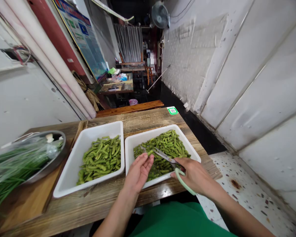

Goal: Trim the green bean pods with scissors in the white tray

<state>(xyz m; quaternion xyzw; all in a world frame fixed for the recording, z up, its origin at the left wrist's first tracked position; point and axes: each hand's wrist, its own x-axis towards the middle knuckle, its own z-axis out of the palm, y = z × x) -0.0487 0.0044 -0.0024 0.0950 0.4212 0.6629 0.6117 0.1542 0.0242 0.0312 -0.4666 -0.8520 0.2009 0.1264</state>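
Between the fingertips of my left hand (139,171) is a green edamame pod (150,152), held above the right white tub. My right hand (194,174) grips a pair of scissors (166,157) with pale green handles. Their blades point left, with the tips close to the pod. Under both hands, the right tub (191,149) holds many edamame pods (171,140), which look wet. To the left, another white tub (70,172) contains a pile of pods (101,159).
Both tubs stand on a wooden table (88,204). At the left, a metal bowl (60,154) with bagged green stalks (17,168) rests on a cutting board (37,200). A wooden bench (130,108) lies beyond the table, and a white wall (261,82) runs along the right.
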